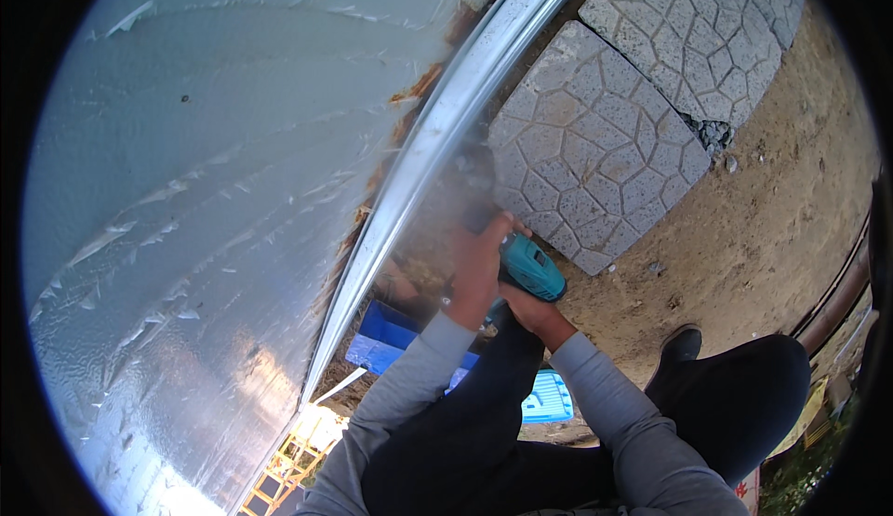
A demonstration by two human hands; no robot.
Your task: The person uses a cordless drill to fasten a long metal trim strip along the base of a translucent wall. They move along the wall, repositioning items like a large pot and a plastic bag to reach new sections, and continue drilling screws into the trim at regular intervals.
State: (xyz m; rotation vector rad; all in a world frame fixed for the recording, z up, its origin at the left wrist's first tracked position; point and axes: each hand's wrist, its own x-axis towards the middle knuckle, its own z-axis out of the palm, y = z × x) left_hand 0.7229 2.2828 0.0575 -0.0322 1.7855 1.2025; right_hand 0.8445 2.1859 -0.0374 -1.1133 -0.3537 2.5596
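Observation:
I hold a teal power tool low beside the foot of the metal-edged panel. My left hand is closed round its front part. Behind it, my right hand grips the tool from below, close to its rounded rear end. Pale dust blurs the area in front of my left hand, so the tool's working end and what it touches cannot be made out. Close by on the left runs the panel's silver metal edge.
Patterned paving slabs lie ahead, bordered by bare dirt. A blue bin stands by the panel, left of my forearm. A light-blue plastic piece shows between my legs. A yellow frame is at lower left, a brown pipe at right.

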